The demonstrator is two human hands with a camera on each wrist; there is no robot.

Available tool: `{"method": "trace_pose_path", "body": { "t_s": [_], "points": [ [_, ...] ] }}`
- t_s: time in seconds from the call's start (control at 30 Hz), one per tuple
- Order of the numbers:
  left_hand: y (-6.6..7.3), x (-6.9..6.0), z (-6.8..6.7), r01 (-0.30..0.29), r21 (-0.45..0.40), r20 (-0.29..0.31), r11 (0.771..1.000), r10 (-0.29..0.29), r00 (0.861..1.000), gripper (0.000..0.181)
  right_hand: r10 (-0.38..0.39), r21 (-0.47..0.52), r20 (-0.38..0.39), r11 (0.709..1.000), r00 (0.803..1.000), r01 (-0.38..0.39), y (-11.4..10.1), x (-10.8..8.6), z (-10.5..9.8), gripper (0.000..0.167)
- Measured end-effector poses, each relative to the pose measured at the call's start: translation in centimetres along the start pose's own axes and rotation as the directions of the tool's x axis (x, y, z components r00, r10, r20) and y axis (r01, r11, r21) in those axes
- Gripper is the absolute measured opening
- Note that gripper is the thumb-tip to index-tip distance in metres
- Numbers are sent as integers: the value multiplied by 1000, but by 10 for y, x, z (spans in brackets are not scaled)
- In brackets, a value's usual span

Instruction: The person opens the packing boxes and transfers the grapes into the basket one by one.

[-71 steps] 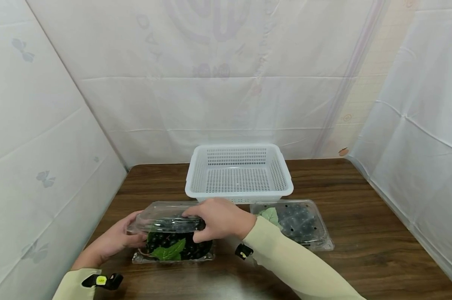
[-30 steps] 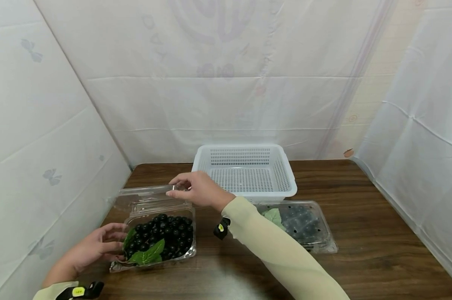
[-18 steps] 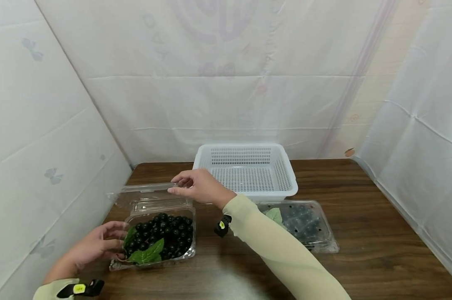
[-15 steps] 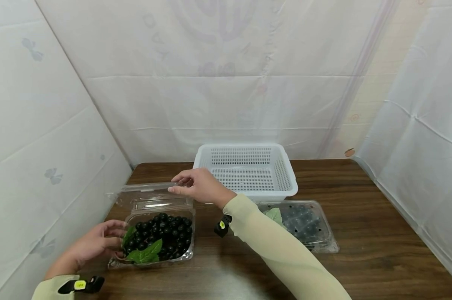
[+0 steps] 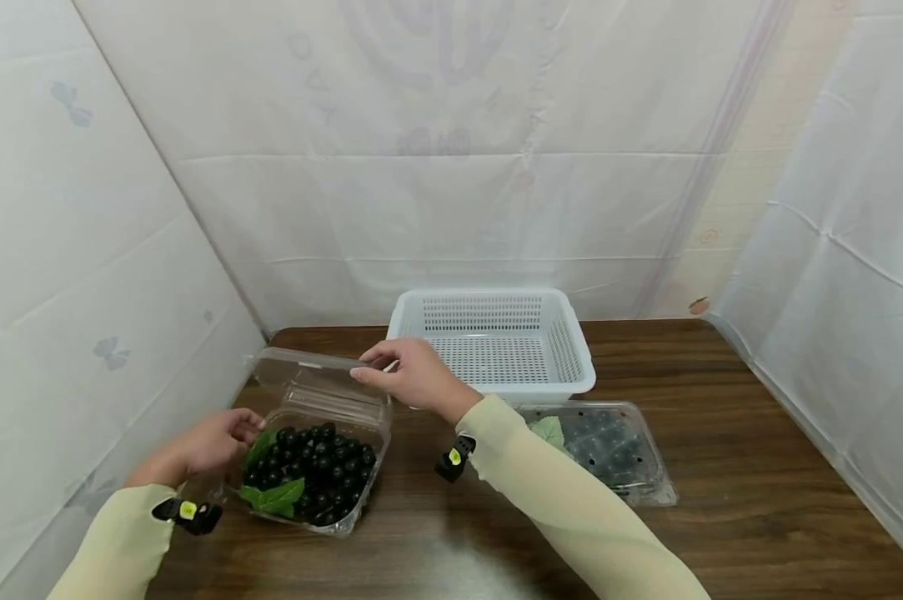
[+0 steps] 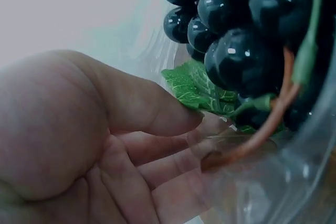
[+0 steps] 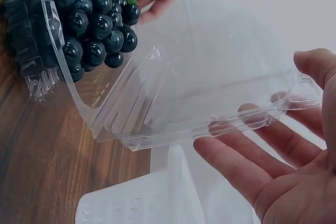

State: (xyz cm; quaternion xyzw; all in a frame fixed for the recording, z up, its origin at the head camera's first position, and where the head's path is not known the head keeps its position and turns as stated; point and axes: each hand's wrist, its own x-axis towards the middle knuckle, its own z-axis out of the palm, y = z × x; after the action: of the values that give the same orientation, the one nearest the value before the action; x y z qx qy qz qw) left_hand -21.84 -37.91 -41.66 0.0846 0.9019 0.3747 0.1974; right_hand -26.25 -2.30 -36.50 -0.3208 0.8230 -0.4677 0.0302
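A hinged clear plastic container (image 5: 368, 492) stands with its lid (image 5: 286, 362) raised at the table's left. In it lies a bunch of black grapes (image 5: 319, 471) with green leaves (image 5: 274, 497) and a brown stem (image 6: 252, 140). My left hand (image 5: 214, 442) holds the container's left side; in the left wrist view, the thumb is near the stem and the fingers show partly through clear plastic. My right hand (image 5: 417, 375) holds the lid's right corner between thumb and fingers, with fingers (image 7: 236, 166) extended along the edge.
A white perforated basket (image 5: 489, 389) stands at the back middle of the wooden table (image 5: 721, 467). To its front right sits a second, closed clear container (image 5: 639, 467) with dark fruit and a pale green leaf. White sheeting (image 5: 436, 208) surrounds the table.
The lid has swung up and back, uncovering the grapes. In the last half second the container has turned clockwise; my left hand has moved up along its side.
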Motion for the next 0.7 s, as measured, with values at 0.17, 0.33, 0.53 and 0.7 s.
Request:
{"method": "trace_pose_path", "body": {
  "t_s": [0.17, 0.33, 0.53, 0.7],
  "points": [
    [5, 13, -6, 18, 118, -5, 993, -18, 1000, 45, 76, 102, -19, 992, 997, -73, -1, -7, 1, 27],
    [10, 26, -11, -8, 279, -19, 960, 14, 1000, 48, 155, 258, 8, 954, 988, -152, -4, -18, 1, 24],
    [21, 37, -10, -54, 334, 6, 941, 55, 998, 51, 205, 404, 48, 891, 978, -207, -5, -36, -1, 23],
    [30, 48, -8, -62, 359, 28, 931, 56, 998, 53, 248, 526, 84, 812, 965, -254, -5, -53, -1, 25]
  ]
}}
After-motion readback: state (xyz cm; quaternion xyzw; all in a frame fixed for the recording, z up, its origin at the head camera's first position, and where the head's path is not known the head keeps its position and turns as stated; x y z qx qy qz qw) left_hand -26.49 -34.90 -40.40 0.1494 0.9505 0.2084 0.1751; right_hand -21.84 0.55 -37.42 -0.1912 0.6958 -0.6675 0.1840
